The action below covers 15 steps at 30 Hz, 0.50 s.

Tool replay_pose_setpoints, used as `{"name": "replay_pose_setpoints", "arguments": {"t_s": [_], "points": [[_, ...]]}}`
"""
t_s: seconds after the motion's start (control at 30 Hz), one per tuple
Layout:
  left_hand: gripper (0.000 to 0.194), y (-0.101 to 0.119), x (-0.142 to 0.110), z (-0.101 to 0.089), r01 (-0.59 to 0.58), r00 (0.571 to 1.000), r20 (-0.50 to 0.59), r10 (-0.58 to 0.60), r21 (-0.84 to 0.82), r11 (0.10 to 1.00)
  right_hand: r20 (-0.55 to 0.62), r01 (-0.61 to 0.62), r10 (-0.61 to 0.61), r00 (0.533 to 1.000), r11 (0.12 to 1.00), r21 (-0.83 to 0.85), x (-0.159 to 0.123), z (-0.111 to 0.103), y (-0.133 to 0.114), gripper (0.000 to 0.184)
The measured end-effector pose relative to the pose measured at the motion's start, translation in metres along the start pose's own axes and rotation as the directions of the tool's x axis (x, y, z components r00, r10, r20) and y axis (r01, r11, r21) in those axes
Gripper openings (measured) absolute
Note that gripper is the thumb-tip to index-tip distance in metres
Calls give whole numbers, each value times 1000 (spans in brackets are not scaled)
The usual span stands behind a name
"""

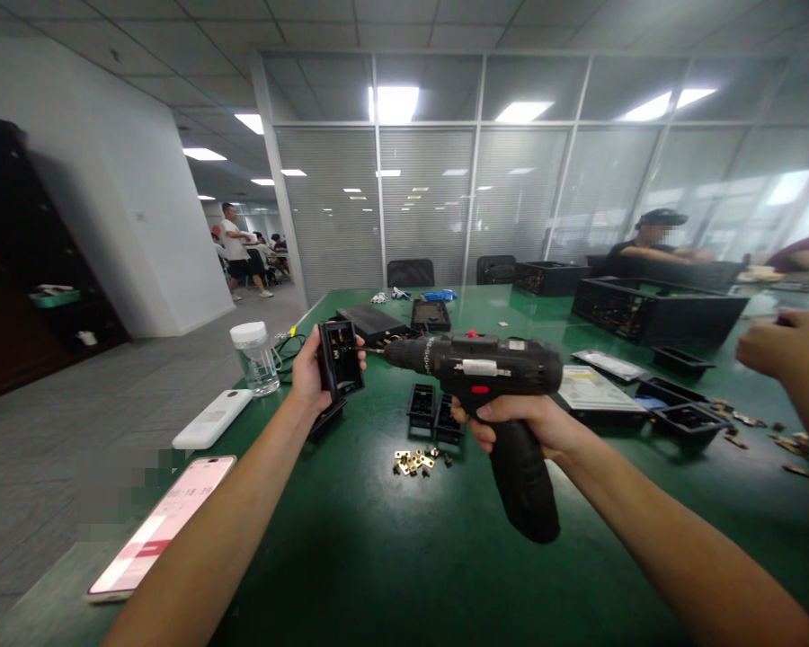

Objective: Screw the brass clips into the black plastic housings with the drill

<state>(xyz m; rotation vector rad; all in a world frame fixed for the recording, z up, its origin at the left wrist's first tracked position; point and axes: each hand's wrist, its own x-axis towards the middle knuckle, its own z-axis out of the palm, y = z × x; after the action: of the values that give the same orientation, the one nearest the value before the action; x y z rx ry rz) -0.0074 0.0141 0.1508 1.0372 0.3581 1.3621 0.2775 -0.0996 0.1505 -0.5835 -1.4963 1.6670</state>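
My left hand (308, 373) is closed round a black plastic housing (341, 359), tilted up so its inside, with brass-coloured metal parts, faces right. In my right hand (512, 422) is a black cordless drill (485, 367), gripped by its handle. The drill's bit points left and reaches the housing; whether the tip touches a screw I cannot tell. Below the drill, small black housings (422, 406) stand on the green table. Just in front of them lies a pile of brass plates and dark screws (414, 463). Another black housing (329, 419) sits partly hidden under my left hand.
At left are a phone (162, 530), a white power bank (213, 419) and a clear jar (253, 359). Large black cases (657, 305), a labelled drive-like box (597, 395) and loose metal pieces lie right. A co-worker's hand (782, 359) reaches in there; another person (653, 243) sits behind.
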Motion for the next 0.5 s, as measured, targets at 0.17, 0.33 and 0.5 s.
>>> {"name": "replay_pose_setpoints", "arguments": {"t_s": [0.17, 0.33, 0.5], "points": [[50, -1, 1, -1, -11, 1000, 14, 11, -2, 1000, -1, 0, 0, 1000, 1000, 6, 0, 0, -1, 28], [51, -1, 0, -1, -12, 1000, 22, 12, 4, 1000, -7, -2, 2, 1000, 1000, 10, 0, 1, -1, 32], [51, -1, 1, -3, -12, 1000, 26, 12, 2, 1000, 8, 4, -4, 1000, 1000, 0, 0, 1, -1, 28]]}}
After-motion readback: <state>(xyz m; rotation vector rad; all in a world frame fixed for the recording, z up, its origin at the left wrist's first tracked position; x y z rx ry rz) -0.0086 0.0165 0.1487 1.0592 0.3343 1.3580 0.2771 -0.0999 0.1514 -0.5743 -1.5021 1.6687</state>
